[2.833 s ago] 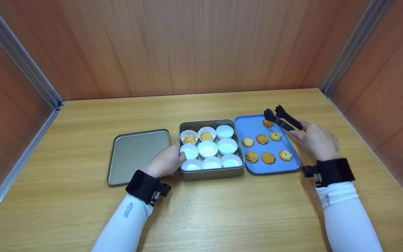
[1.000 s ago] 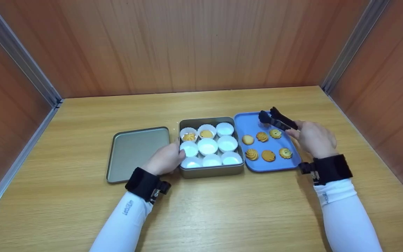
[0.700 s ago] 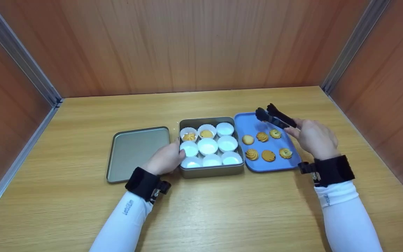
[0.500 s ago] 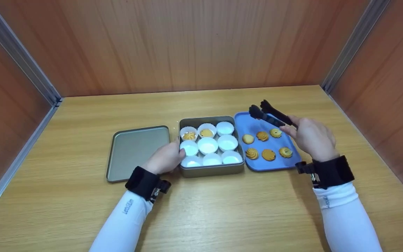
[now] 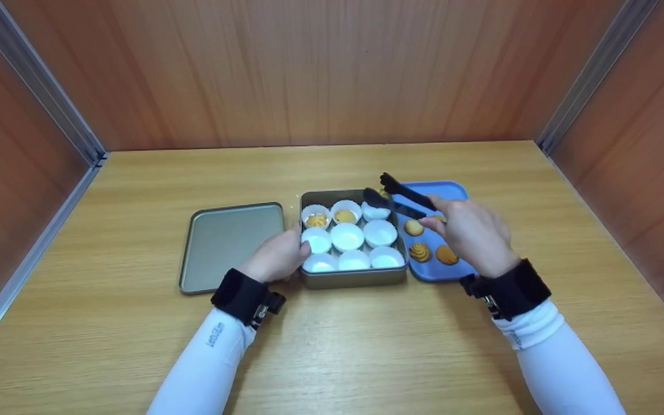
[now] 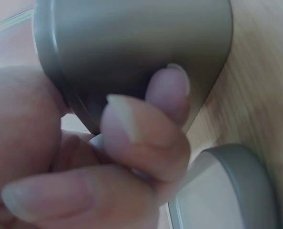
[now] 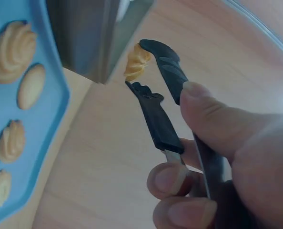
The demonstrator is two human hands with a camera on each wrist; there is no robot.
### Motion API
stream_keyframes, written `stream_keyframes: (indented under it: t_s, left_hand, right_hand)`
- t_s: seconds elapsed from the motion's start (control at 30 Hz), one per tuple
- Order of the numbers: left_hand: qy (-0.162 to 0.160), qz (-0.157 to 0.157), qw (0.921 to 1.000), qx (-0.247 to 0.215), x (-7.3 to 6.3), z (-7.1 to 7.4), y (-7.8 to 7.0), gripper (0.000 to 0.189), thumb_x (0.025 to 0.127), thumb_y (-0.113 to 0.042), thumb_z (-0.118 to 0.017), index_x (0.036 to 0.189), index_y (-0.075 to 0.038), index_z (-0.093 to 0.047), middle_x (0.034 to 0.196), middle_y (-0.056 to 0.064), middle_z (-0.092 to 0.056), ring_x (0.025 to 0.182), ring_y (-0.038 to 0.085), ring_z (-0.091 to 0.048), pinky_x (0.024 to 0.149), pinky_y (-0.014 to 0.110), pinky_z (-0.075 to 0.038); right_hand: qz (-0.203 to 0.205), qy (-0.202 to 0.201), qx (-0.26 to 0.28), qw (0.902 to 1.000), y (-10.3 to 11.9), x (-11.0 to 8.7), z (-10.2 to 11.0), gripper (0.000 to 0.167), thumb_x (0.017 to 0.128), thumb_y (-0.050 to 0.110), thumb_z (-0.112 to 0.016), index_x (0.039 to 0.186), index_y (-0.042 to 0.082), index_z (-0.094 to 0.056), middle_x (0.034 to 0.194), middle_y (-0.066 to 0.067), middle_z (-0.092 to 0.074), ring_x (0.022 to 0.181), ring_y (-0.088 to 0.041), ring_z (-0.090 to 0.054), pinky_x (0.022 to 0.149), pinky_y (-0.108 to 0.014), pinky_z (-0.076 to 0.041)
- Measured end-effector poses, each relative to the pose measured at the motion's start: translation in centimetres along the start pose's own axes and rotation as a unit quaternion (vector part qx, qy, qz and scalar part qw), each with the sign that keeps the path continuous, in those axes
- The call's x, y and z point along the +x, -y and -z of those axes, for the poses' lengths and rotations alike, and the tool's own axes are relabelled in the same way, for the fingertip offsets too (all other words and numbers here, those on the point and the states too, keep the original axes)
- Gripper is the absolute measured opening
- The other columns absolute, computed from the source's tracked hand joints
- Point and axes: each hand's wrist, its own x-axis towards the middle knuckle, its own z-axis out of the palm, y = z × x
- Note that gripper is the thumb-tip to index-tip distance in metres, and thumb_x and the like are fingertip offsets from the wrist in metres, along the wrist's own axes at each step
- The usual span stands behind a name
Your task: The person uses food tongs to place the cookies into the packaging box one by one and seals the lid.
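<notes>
My left hand (image 5: 277, 253) grips the left wall of an open metal tin (image 5: 355, 279), thumb at the rim, with fingers curled against the outside in the left wrist view. White paper cups (image 5: 347, 237) fill the tin. A ridged cookie (image 5: 317, 220) and a flat cookie (image 5: 344, 215) sit in the back-left and back-middle cups. My right hand (image 5: 476, 236) holds black tongs (image 5: 412, 195), whose tips hover over the back-right cup and partly hide it. Between the tips is a ridged golden cookie (image 7: 137, 63), clearest in the right wrist view.
A blue tray (image 5: 447, 189) with several cookies (image 5: 420, 252) stands against the tin's right side, partly covered by my right hand. Left of the tin lies its metal lid (image 5: 234, 248), flat on the wooden table (image 5: 332, 346). Wooden panels (image 5: 332, 75) enclose the back and sides.
The tongs pinched the back cookie on the tray, lifted it and carried it left to above the tin's back-right corner. My left hand has stayed on the tin.
</notes>
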Motion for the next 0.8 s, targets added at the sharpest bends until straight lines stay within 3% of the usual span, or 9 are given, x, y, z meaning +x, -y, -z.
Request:
stream_keyframes:
  t_s: [0.27, 0.57, 0.8]
  left_hand:
    - [0.001, -0.010, 0.9999, 0.013, 0.0, -0.3, 0.0, 0.065, 0.105, -0.023, -0.043, 0.154, 0.008, -0.013, 0.083, 0.011, -0.059, 0.047, 0.017, -0.054, 0.051, 0.030, -0.046]
    - [0.004, 0.006, 1.0000, 0.002, 0.2, -0.4, -0.1, 0.066, 0.105, -0.024, -0.044, 0.155, 0.006, -0.012, 0.087, 0.012, -0.057, 0.049, 0.018, -0.054, 0.048, 0.030, -0.046]
    - [0.001, 0.009, 1.0000, -0.002, 0.3, -0.5, 0.0, 0.067, 0.105, -0.024, -0.044, 0.155, 0.005, -0.012, 0.088, 0.012, -0.057, 0.048, 0.017, -0.053, 0.048, 0.030, -0.046]
  right_hand:
    - [0.049, -0.018, -0.102, 0.9935, 0.2, 0.8, -1.6, 0.048, 0.094, 0.042, -0.067, 0.129, 0.010, -0.068, 0.063, -0.005, -0.053, 0.045, -0.017, -0.036, 0.037, -0.029, -0.027]
    - [0.040, 0.005, -0.106, 0.9936, 0.7, 0.8, -2.2, 0.048, 0.094, 0.040, -0.068, 0.132, 0.012, -0.065, 0.077, -0.010, -0.063, 0.048, -0.018, -0.042, 0.038, -0.031, -0.034]
    - [0.062, -0.020, -0.136, 0.9885, 0.8, 0.8, -2.5, 0.047, 0.095, 0.039, -0.067, 0.131, 0.009, -0.065, 0.080, -0.012, -0.065, 0.047, -0.019, -0.047, 0.039, -0.036, -0.043]
